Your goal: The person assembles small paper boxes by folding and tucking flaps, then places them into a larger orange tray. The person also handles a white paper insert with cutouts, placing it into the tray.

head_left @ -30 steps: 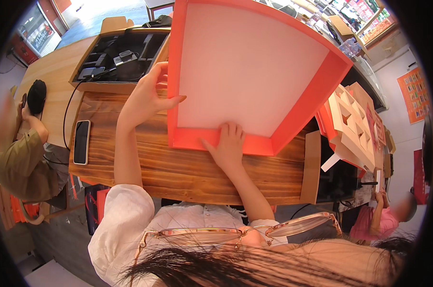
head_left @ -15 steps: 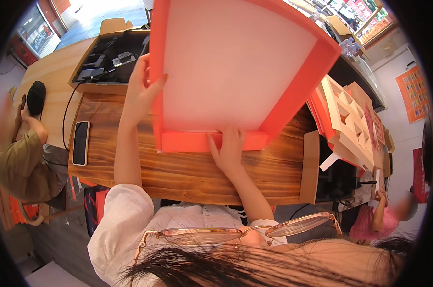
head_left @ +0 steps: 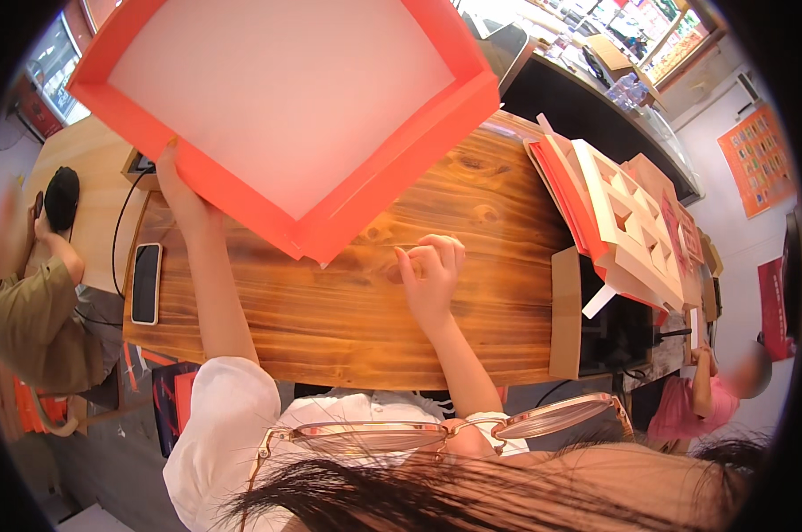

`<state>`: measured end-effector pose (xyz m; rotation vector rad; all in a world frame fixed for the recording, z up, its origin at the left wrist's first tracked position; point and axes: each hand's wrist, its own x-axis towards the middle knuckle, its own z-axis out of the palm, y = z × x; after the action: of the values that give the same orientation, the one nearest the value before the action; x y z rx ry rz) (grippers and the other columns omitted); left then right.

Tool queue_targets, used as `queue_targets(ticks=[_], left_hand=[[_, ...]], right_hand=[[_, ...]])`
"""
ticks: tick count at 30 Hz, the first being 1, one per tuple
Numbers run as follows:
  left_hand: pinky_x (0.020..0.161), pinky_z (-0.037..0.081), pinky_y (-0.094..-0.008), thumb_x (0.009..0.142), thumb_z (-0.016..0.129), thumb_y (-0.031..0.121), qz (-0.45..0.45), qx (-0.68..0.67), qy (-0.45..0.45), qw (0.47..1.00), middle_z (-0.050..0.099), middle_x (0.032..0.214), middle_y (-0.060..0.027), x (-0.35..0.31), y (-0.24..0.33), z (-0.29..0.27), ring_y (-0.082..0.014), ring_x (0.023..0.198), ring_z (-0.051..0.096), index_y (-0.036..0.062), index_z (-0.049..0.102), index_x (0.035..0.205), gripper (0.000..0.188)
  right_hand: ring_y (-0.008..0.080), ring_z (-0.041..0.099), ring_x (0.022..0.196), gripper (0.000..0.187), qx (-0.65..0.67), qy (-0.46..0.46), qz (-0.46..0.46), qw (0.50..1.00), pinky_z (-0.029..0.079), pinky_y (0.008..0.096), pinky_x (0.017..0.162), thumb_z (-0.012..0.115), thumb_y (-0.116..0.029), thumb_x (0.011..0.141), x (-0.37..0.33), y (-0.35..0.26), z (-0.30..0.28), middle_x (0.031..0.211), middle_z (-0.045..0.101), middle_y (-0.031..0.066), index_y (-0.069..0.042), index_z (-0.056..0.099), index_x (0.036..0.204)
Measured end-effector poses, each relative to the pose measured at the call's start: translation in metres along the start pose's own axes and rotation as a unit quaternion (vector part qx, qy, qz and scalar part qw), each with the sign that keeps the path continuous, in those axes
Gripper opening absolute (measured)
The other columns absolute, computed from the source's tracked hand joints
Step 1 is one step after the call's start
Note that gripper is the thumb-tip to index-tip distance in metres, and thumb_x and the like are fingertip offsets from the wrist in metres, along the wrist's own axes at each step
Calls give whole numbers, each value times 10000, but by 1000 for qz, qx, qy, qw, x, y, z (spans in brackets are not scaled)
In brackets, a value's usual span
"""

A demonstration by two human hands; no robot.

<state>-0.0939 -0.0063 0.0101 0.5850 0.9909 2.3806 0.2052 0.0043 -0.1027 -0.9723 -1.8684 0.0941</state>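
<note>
A shallow red cardboard box (head_left: 399, 164) with a white inside is held up over the far left of the wooden table, one corner pointing toward me. My left hand (head_left: 181, 191) grips its left wall, with the thumb on the inner side and the other fingers hidden behind the wall. My right hand (head_left: 432, 275) is above the table, apart from the box. Its fingers are loosely curled, the thumb stands away from them, and it holds nothing.
A phone (head_left: 147, 284) lies at the left of the wooden table (head_left: 365, 332). Cardboard divider inserts (head_left: 636, 222) and red pieces are stacked at the right, above an open carton (head_left: 568, 315). One person (head_left: 42, 310) sits at left, another (head_left: 693, 403) at right.
The box has turned and moved up and to the left with my left hand. My right hand has let go of its near wall and its fingers have curled.
</note>
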Motion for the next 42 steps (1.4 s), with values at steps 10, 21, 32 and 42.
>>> queue_targets(ticks=[10, 21, 32, 42], left_hand=[[828, 489, -326, 879, 594, 140, 59, 79, -4, 995, 501, 1165, -79, -33, -9, 26, -184, 1051, 534, 52, 383, 1273, 455], [917, 403, -323, 701, 714, -51, 182, 201, -203, 941, 402, 1170, -81, -89, -39, 40, -184, 1102, 441, 65, 302, 1269, 711], [975, 362, -361, 721, 720, 20, 160, 231, -205, 937, 369, 1280, -108, -102, -51, 18, -207, 1175, 399, 39, 220, 1395, 840], [879, 513, -356, 831, 674, 134, 47, 103, -162, 980, 436, 1274, -107, -98, -44, 27, -226, 1145, 504, 52, 284, 1361, 663]], right_hand=[[209, 493, 950, 202, 267, -4, 265, 927, 393, 318, 848, 595, -167, 892, -5, 15, 7, 986, 520, 78, -42, 502, 1021], [135, 512, 924, 404, 319, 81, 384, 863, 428, 277, 809, 539, -262, 958, 8, 34, -3, 1051, 501, 59, -38, 365, 1246], [160, 568, 881, 671, 314, 51, 399, 860, 475, 261, 738, 665, -252, 876, 6, 57, 0, 1058, 517, 101, 30, 285, 1353], [150, 566, 824, 726, 322, 64, 416, 848, 469, 265, 708, 699, -298, 844, 9, 53, -2, 1019, 551, 91, 28, 300, 1356]])
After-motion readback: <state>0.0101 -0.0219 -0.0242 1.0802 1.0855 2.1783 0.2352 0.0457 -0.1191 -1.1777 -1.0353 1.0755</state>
